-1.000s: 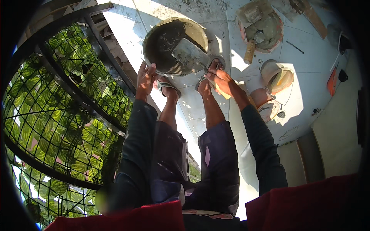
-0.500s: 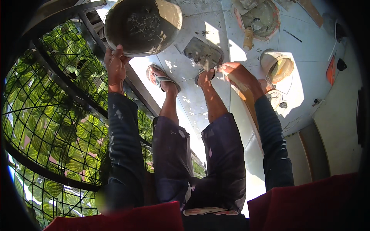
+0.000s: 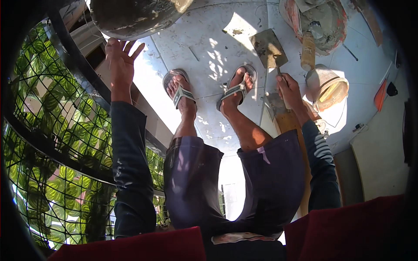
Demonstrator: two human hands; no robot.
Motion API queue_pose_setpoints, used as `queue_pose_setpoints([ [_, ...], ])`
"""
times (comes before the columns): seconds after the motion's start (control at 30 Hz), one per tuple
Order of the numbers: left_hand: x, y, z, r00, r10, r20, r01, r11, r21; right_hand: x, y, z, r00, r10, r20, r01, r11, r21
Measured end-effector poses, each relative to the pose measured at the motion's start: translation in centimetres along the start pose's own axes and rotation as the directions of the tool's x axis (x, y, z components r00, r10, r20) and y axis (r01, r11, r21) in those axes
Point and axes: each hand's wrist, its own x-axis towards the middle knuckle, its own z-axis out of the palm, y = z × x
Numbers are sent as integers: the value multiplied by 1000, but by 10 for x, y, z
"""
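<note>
My left hand (image 3: 119, 65) is open, fingers spread, just below the near rim of a large round basin (image 3: 130, 32). The basin is smeared grey inside and partly cut off by the top of the view. In my right hand (image 3: 291, 92) is the handle of a trowel (image 3: 270, 48), my fingers closed round it. Its flat, squarish blade points away from me above the tiled floor and carries grey smears. Whether the blade touches the floor, I cannot tell.
A red-rimmed tub (image 3: 292, 19) of grey mortar stands at the far right, a wooden-handled tool (image 3: 308, 52) at its edge. Nearer is a pale bucket (image 3: 315, 82). Black metal mesh (image 3: 65, 152) with leaves behind it lines the left. A wooden board (image 3: 287, 124) lies by my right leg.
My left hand has let go of the basin's rim and its fingers have spread. The trowel has swung right, away from my right foot. My feet stand farther apart, and the view has shifted.
</note>
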Motion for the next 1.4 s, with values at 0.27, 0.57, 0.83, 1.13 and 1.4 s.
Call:
queue_pose_setpoints([
  [0.27,-55,-118,54,972,-228,65,5,295,956,37,12,-4,981,-185,60,191,976,-108],
  [0.57,-31,-137,86,851,-40,524,-512,159,844,42,13,-28,964,-244,108,267,891,-367],
  [0.83,-29,-169,144,596,-224,771,-643,442,626,17,22,-94,917,-380,122,380,739,-556],
  [1.13,-55,-215,206,562,-61,825,-646,591,484,-14,-2,-97,956,-291,26,256,791,-556],
  [1.4,-25,-170,137,575,197,794,-818,128,561,9,12,-51,984,-63,166,110,950,-292],
])
